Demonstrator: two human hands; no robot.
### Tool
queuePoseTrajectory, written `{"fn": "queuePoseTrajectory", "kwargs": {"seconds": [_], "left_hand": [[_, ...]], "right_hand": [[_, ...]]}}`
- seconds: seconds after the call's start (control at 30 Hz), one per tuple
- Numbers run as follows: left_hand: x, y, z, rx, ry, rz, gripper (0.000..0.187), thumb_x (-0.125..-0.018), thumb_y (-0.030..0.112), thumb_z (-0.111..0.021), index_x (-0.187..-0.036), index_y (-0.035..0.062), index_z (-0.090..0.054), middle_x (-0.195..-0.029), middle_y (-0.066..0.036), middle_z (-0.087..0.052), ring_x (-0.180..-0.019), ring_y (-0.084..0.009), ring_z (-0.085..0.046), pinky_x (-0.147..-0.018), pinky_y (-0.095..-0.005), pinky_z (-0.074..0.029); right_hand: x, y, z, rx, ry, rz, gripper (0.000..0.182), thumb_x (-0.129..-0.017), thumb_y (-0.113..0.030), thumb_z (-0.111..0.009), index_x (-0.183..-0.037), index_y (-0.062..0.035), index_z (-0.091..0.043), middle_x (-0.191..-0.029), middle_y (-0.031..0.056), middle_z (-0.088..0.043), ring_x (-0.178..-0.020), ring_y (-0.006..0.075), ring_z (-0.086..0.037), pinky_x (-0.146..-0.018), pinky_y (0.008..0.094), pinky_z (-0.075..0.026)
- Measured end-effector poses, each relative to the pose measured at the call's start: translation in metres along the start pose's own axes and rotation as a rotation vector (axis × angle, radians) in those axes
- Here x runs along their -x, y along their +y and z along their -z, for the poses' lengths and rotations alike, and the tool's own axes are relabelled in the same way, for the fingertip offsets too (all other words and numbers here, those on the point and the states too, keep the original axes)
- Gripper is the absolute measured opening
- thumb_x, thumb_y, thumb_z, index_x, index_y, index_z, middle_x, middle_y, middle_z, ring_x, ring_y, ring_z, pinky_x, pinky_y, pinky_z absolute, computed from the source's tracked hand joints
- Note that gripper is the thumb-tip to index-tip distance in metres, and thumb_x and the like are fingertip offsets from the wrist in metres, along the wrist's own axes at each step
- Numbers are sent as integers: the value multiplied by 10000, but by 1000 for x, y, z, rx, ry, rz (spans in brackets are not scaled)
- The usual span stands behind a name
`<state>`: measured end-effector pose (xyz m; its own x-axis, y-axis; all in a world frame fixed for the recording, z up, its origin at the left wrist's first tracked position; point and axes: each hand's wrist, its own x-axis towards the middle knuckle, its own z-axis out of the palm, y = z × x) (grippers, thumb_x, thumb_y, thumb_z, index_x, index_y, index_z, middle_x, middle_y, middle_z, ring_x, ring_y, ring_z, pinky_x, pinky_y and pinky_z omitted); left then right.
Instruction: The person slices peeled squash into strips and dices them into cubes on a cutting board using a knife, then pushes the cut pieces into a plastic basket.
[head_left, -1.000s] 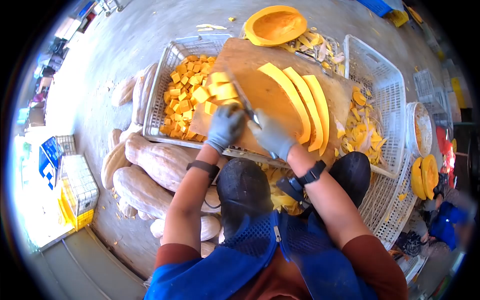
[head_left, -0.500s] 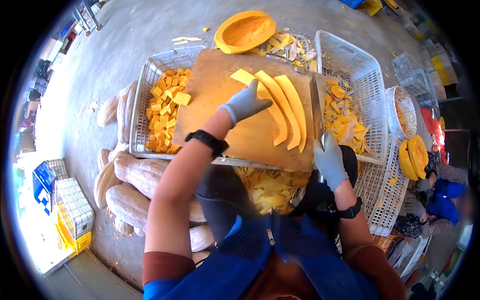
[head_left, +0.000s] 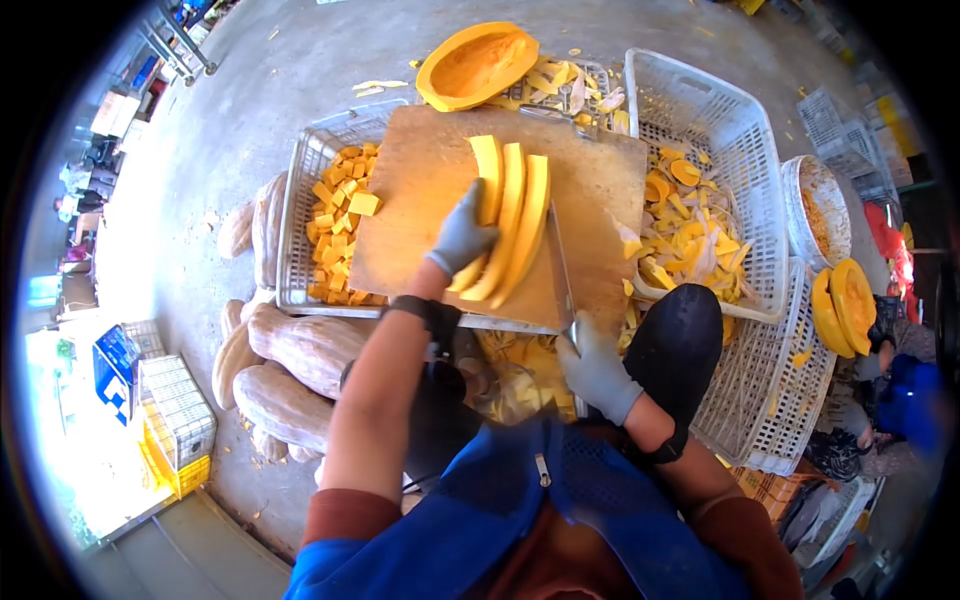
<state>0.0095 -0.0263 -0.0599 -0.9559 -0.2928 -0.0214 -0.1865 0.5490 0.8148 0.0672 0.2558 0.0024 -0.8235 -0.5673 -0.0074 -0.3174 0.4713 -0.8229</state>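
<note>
My left hand (head_left: 465, 237), in a grey glove, closes over the leftmost of three long orange pumpkin slices (head_left: 515, 200). They lie side by side on a wooden cutting board (head_left: 415, 180), their lower ends blurred. In my right hand (head_left: 598, 372), also gloved, is the handle of a knife (head_left: 561, 265). Its long blade points away from me over the board, just right of the slices. The handle is mostly hidden by my fingers.
Left of the board, a crate (head_left: 290, 240) holds pumpkin cubes (head_left: 340, 215); a crate (head_left: 765, 180) on the right holds peelings (head_left: 700, 235). A hollowed pumpkin half (head_left: 480, 65) sits beyond the board. Whole pumpkins (head_left: 305, 350) lie at lower left. Another person (head_left: 910, 400) is at far right.
The three slices have shifted left, stand straighter and lie closer together. My left hand has moved down and left. My right hand and the knife have moved left over the board.
</note>
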Motion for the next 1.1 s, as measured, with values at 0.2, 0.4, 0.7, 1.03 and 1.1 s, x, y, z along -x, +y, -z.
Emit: {"fn": "queuePoseTrajectory", "kwargs": {"seconds": [0.2,0.4,0.7,1.03,1.1], "left_hand": [[-4,-5,71,-13,-357,12,774,-761,101,-622,-1455,27,-288,-1427,-202,-412,-1316,-261,-405,-1083,-314,-325],[36,24,49,-543,-19,82,1137,-617,630,-743,-1462,56,-245,-1430,-206,-382,-1330,-379,-345,-1097,-504,-249],[49,35,25,-752,-19,186,1223,-527,586,-809,-1427,-7,-231,-1316,-229,-441,-1219,-367,-438,-1010,-496,-339],[49,27,25,-756,40,141,1111,-519,517,-812,-1369,5,-313,-1202,-189,-525,-1080,-341,-538,-883,-453,-441],[47,25,24,-767,74,116,1102,-523,516,-811,-1367,6,-318,-1201,-187,-528,-1077,-339,-540,-882,-449,-439]], "right_hand": [[-15,-24,65,-135,-426,-391,296,-884,-206,-547,-1074,11,-482,-648,226,-580,-627,379,-622,-570,446,-468],[-105,5,99,110,-169,-28,282,-913,-248,-532,-1087,-26,-523,-755,222,-615,-720,385,-628,-624,439,-477],[-213,22,45,395,-379,113,275,-930,-291,-494,-1086,-67,-526,-824,246,-634,-765,431,-614,-691,489,-482],[-178,-7,12,455,-276,159,279,-947,-280,-457,-1050,-25,-500,-805,280,-624,-753,456,-613,-689,527,-481],[-181,7,5,565,-339,156,287,-953,-284,-447,-1047,-18,-497,-786,284,-621,-727,455,-614,-661,528,-483]]}}
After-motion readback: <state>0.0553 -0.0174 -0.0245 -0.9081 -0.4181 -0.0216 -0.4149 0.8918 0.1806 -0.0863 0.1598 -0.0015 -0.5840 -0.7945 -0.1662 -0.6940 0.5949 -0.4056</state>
